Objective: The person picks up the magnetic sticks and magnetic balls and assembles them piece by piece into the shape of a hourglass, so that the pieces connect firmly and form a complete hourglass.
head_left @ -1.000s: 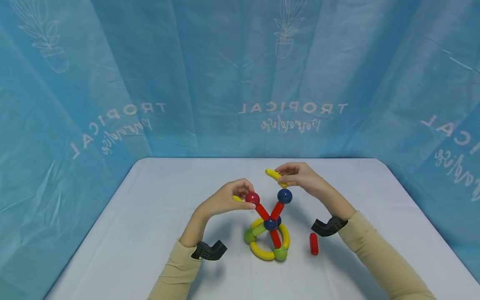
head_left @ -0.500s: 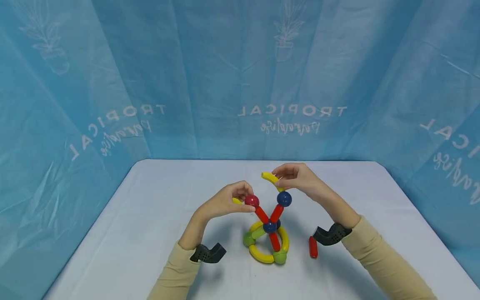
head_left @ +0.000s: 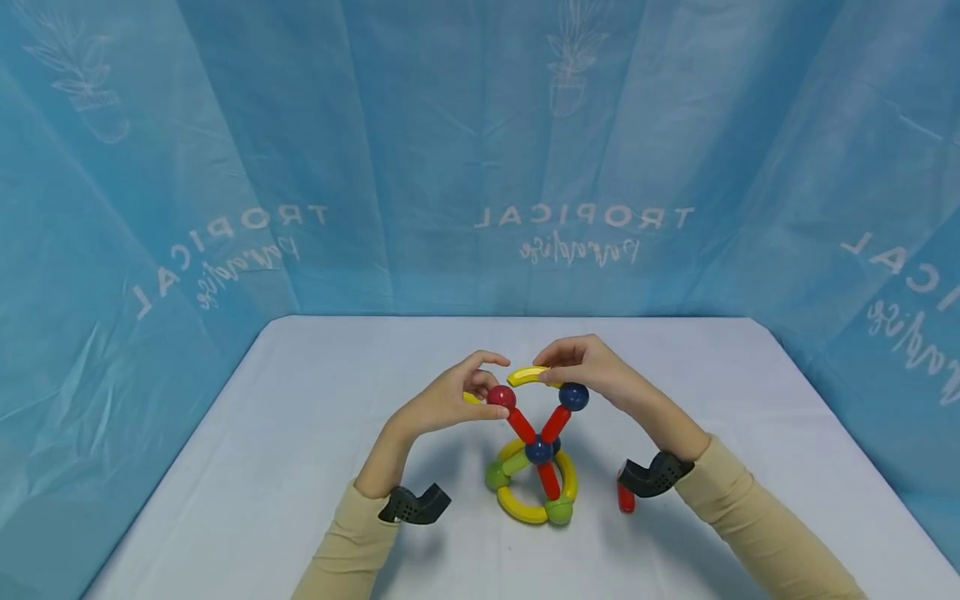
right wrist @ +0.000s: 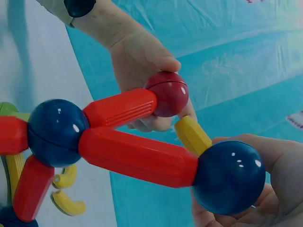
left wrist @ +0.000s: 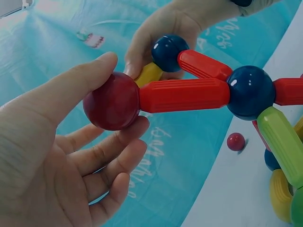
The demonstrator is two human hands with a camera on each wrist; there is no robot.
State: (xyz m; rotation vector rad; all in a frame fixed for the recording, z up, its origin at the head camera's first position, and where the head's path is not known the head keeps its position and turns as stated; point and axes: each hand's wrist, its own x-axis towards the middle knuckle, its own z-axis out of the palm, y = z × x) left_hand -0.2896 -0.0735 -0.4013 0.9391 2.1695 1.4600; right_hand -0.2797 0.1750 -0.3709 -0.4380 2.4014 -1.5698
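Note:
My left hand (head_left: 442, 400) pinches a dark red ball (left wrist: 111, 101) between thumb and fingers. In my right hand (head_left: 600, 372) is a curved yellow magnetic stick (head_left: 527, 376), gripped near a blue ball (head_left: 573, 397). That stick's near end meets or nearly touches the blue ball; its other end points toward the red ball, apart from it. Both balls cap red sticks (head_left: 522, 425) that spread in a V from a central blue ball (head_left: 539, 451). Below lies a ring of curved yellow sticks (head_left: 522, 507) with green balls (head_left: 559, 511) and a green stick (head_left: 516, 463).
A loose red stick (head_left: 626, 501) lies right of the structure, partly behind the right wrist camera. Loose curved yellow sticks (right wrist: 68, 204) and a small-looking red ball (left wrist: 236, 142) rest on the white table (head_left: 315, 433). Blue printed cloth (head_left: 480, 283) hangs behind and at both sides.
The yellow stick in my right hand has swung down from a raised slant to nearly level, its free end nearer the red ball. My left index finger has straightened somewhat.

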